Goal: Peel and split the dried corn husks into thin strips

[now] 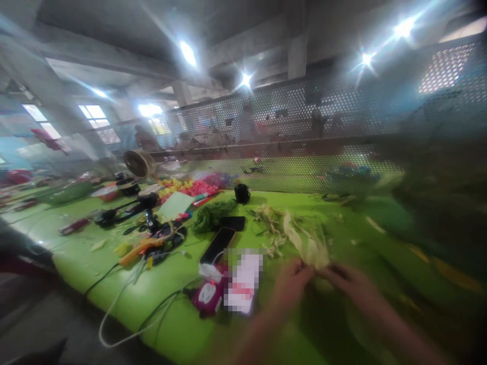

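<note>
Both hands are at the right of the head view, low over the green table (182,339). My left hand (292,283) pinches the lower end of a pale yellow, crinkled, husk-like strip (317,253). From the other side my right hand (352,285) grips the same piece, thumb and fingers closed on it. Motion blurs the fingertips, so the exact hold is unclear. Just beyond the hands lies a loose heap of similar pale scraps (268,220).
Left of my hands are a phone (218,246), a magenta box (208,296) with cables, and an orange-handled tool (139,251). Green netting-like material (213,215), a small black cup (242,193) and pink pieces (201,188) lie farther back. A perforated metal screen (266,126) borders the table.
</note>
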The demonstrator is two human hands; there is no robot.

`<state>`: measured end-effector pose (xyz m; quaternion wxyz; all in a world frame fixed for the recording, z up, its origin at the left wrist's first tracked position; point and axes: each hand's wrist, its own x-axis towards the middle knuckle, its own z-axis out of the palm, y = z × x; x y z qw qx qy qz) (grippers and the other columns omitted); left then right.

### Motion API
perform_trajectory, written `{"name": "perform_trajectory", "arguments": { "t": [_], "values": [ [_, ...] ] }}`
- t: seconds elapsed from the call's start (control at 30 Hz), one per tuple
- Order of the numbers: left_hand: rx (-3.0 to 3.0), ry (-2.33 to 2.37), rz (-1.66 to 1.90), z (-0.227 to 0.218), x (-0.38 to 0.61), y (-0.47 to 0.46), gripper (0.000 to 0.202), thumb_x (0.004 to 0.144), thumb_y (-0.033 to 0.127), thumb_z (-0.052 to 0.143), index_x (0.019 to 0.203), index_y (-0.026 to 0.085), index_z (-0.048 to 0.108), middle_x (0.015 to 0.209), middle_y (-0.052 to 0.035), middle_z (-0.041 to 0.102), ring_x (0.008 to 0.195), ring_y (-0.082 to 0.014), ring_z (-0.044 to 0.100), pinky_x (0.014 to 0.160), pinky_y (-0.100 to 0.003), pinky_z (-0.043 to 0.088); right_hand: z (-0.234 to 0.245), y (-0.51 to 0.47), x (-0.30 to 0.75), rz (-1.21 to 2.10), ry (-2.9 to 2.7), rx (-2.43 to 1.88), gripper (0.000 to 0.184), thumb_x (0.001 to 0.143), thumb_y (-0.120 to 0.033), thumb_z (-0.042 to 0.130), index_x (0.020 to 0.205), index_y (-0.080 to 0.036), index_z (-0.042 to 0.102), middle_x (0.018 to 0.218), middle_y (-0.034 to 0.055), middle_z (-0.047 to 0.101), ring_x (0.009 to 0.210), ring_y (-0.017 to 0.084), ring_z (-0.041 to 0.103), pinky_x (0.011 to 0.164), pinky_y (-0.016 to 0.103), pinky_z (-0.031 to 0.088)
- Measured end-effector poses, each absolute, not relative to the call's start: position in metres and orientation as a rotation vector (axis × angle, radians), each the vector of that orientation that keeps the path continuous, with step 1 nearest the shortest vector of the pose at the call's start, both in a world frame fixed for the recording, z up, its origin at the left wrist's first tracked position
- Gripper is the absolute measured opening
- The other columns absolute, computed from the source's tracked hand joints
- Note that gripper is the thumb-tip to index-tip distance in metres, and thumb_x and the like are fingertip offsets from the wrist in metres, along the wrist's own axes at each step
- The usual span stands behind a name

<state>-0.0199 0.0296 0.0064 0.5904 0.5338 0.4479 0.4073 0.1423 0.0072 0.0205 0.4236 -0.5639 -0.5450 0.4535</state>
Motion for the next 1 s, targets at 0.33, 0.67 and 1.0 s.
{"name": "perform_trajectory", "arguments": {
  "t": [0.33,0.67,1.0],
  "values": [
    [1.231,1.195,0.865,-0.001,-0.017,0.031,0.015,0.076,0.031,0.059,0.077,0.016,0.063,0.062,0.0017,0.055,0.058,-0.0115,0.048,0.057,-0.023,0.035,0.031,-0.009,0.136,0.67,-1.447,-1.472,0.02,0.075,-0.042,0.063,0.084,-0.026,0.073,0.078,0.0014,0.075,0.072,0.023,0.068,0.065,0.031,0.053],
    [1.6,1.346,0.768,0.017,-0.018,0.017,0.009,0.073,0.019,0.057,0.066,0.017,0.062,0.062,-0.0004,0.055,0.061,-0.0146,0.048,0.056,-0.025,0.031,0.002,-0.004,0.15,0.258,-2.082,-1.279,0.016,0.09,-0.032,0.054,0.096,-0.031,0.069,0.095,0.0016,0.073,0.088,0.02,0.068,0.077,0.033,0.054],
    [1.633,1.207,0.687,0.008,-0.017,0.019,0.016,0.074,0.031,0.056,0.073,0.017,0.064,0.064,-0.0012,0.056,0.06,-0.0153,0.049,0.054,-0.026,0.031,0.005,0.001,0.155,0.323,-2.042,-1.26,0.021,0.089,-0.022,0.052,0.097,-0.029,0.071,0.096,0.0016,0.072,0.088,0.018,0.067,0.077,0.028,0.051]
  ]
}}
